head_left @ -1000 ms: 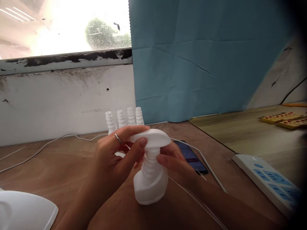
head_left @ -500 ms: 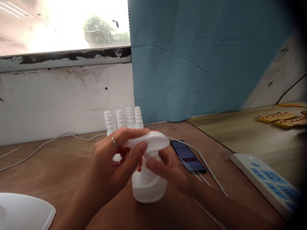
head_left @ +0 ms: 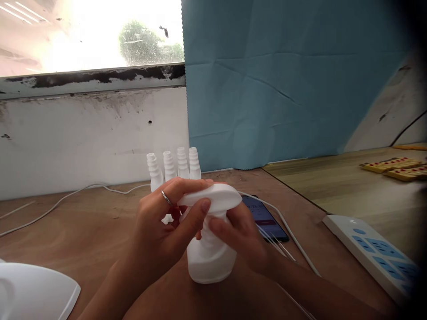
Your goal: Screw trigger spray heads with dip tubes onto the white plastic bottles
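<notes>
A white spray bottle (head_left: 212, 264) stands upright in front of me, with a white trigger spray head (head_left: 216, 195) on top. My left hand (head_left: 163, 218), with a ring on one finger, is closed on the spray head, fingers over its top and thumb along its near side. Around the bottle's neck, just below the head, my right hand (head_left: 242, 235) is closed; it hides most of the collar. Behind my left hand several white bottles with ribbed necks (head_left: 169, 165) stand together, their lower parts mostly covered.
A phone (head_left: 270, 222) lies right of the bottle, with thin white tubes (head_left: 275, 244) and a white cable (head_left: 290, 231) near it. A power strip (head_left: 370, 253) is at the right. A white curved object (head_left: 36, 289) sits lower left. Yellow pieces (head_left: 396, 166) lie far right.
The whole scene has shifted slightly to the right in view. Both hands keep their hold on the spray bottle, with little other visible difference.
</notes>
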`<state>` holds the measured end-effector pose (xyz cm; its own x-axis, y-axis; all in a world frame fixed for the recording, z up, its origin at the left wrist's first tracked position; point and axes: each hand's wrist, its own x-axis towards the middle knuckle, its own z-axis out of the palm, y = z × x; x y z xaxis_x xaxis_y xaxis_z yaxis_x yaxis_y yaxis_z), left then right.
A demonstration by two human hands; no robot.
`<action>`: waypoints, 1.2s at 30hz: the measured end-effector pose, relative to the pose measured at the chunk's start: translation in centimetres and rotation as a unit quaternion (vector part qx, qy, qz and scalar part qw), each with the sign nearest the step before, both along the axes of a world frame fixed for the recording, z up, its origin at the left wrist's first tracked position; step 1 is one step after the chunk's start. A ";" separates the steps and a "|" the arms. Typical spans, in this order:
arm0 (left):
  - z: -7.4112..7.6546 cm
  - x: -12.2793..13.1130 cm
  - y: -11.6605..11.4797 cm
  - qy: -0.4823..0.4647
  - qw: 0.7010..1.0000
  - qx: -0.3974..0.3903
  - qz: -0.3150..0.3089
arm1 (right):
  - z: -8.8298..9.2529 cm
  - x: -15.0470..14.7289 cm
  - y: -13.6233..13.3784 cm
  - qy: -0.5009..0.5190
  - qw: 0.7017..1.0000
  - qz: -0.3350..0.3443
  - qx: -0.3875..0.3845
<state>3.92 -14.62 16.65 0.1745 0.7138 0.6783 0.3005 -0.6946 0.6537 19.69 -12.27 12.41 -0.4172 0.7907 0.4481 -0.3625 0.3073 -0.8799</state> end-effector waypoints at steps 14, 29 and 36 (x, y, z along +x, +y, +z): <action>-0.3 0.0 0.2 -0.011 1.000 0.000 0.006 | -0.5 0.5 0.4 -0.008 0.999 0.022 0.024; -4.7 0.3 0.4 -0.111 0.990 -0.088 -0.017 | 0.0 1.7 2.0 -0.099 0.991 0.086 -0.014; -12.5 -0.3 -2.3 -0.093 0.969 -0.218 -0.071 | -0.3 1.4 2.3 -0.064 0.978 0.198 -0.013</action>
<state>3.63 -16.96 4.19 0.1960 0.9173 0.3467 0.0711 -0.3659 0.9279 21.09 -9.98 12.12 -0.7447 0.5660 0.3536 -0.3348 0.1416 -0.9316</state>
